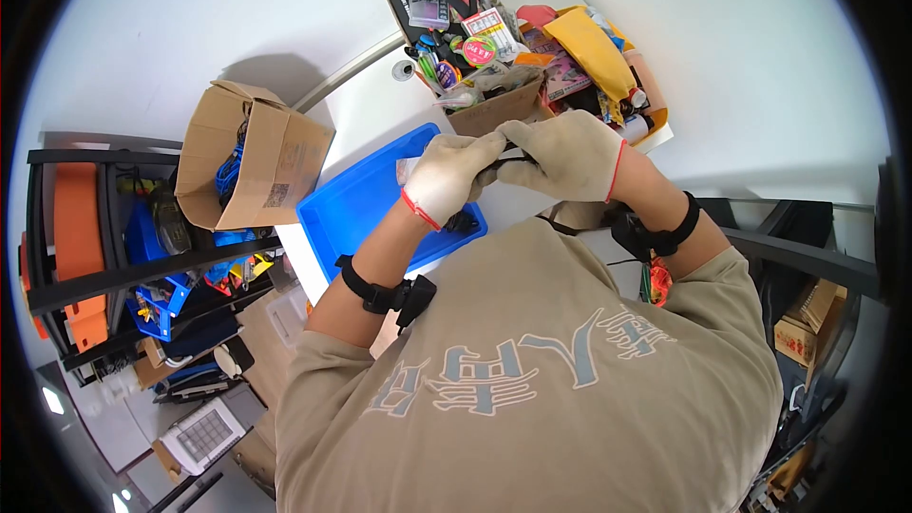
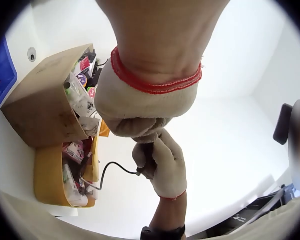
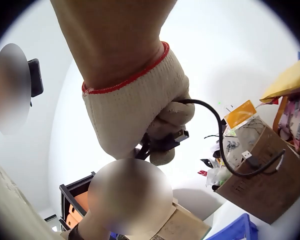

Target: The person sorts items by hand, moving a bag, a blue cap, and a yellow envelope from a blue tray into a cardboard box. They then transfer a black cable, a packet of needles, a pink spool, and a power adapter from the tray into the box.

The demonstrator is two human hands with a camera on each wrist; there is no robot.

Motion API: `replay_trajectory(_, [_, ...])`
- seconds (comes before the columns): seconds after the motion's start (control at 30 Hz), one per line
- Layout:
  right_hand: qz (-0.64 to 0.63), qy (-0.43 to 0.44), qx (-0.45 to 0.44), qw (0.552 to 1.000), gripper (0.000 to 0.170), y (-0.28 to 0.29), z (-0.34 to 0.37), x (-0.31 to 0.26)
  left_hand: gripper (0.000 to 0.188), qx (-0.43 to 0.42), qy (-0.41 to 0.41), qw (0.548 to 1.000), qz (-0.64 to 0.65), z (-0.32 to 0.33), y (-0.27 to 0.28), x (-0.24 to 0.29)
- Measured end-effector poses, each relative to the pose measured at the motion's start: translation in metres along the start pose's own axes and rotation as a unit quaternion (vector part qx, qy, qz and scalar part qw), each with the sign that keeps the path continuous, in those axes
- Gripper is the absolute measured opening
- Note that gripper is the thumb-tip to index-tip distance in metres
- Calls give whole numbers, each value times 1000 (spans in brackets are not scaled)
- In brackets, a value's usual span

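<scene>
Both hands wear off-white knit gloves with red cuffs and meet above the table. My right hand (image 1: 570, 157) grips a bundled black USB cable (image 3: 222, 145); a metal-tipped USB plug (image 3: 181, 135) pokes out between its fingers. One length of the cable loops away from the right hand and ends in a loose plug (image 3: 250, 159). My left hand (image 1: 451, 176), its fingers curled, pinches the bundle right against the right fingertips. Part of the bundle is hidden inside the gloves. Below the left hand lies a blue tray (image 1: 347, 204) with dark items at its near end.
Behind the hands stand a cardboard box (image 1: 499, 109) packed with small goods and a yellow bin (image 1: 655, 138) with packets. An open carton (image 1: 299, 161) holding blue cable stands left of the tray. Black shelving (image 1: 142, 275) flanks the left side; another rack (image 1: 807, 252) is at the right.
</scene>
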State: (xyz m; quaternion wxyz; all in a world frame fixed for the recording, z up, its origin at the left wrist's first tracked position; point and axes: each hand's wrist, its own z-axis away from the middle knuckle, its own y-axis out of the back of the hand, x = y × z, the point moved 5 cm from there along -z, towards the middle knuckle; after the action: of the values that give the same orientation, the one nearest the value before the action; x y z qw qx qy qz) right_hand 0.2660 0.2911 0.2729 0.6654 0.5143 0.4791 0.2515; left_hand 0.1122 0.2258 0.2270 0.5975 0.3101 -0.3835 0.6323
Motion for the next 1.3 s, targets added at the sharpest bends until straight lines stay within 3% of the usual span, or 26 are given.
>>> replay_trajectory(0.17, [-40,32,2,999,41,3,2,4,42,-11,-4,1000,-21,3,-1,0])
replay_trajectory(0.23, [-75,42,4,996,39,11,4,14,41,-56,-5,998,40,2,2,-8])
replay_trajectory(0.33, [-184,10,-72,980,33,19,6,33,45,-126,-16,989,77,11,8,-11])
replay_trajectory(0.37, [-234,40,-8,971,31,28,6,33,45,-126,-17,989,78,13,6,-14])
replay_trajectory(0.43, [-296,61,100,948,32,35,-1,30,44,-80,-143,983,82,14,4,-4])
replay_trajectory(0.47, [-293,63,101,949,32,24,-7,26,44,-80,-146,983,82,13,0,1])
replay_trajectory(0.53, [-232,1,99,968,31,-9,-20,22,45,68,-127,967,209,6,13,22])
replay_trajectory(0.6, [-164,-7,92,982,29,-42,-22,0,52,115,-143,973,138,-11,24,21])
replay_trajectory(0.67, [-99,-19,80,992,27,-42,-20,-12,62,252,-184,938,-150,-15,33,19])
replay_trajectory(0.73, [56,4,-38,998,21,-24,-15,-28,64,244,-151,935,-208,-20,35,8])
replay_trajectory(0.8, [105,46,1,993,19,-6,-14,-14,59,187,-165,905,-345,-17,28,4])
replay_trajectory(0.83, [155,88,42,983,17,3,-14,-9,59,184,-164,906,-345,-14,30,2])
replay_trajectory(0.93, [101,151,89,979,15,24,-15,-5,52,-73,-137,958,-240,-9,18,-9])
replay_trajectory(1.0, [63,167,96,979,11,26,-19,-2,49,-107,-133,967,-189,2,12,-4])
replay_trajectory(1.07, [-113,143,88,979,13,20,-26,7,48,-130,-136,980,-57,17,6,9])
replay_trajectory(1.1, [-112,143,89,979,13,14,-28,8,48,-131,-137,980,-58,22,2,11])
replay_trajectory(1.17, [-409,197,67,889,14,0,-35,5,51,-62,-200,977,49,26,1,21])
replay_trajectory(1.2, [-337,120,126,925,17,-16,-38,8,51,-64,-203,976,48,21,-1,19])
replay_trajectory(1.27, [-261,32,130,956,29,-51,-38,18,52,101,-263,959,31,11,16,16])
replay_trajectory(1.3, [-258,34,131,956,29,-51,-34,8,54,165,-226,960,-5,15,20,29])
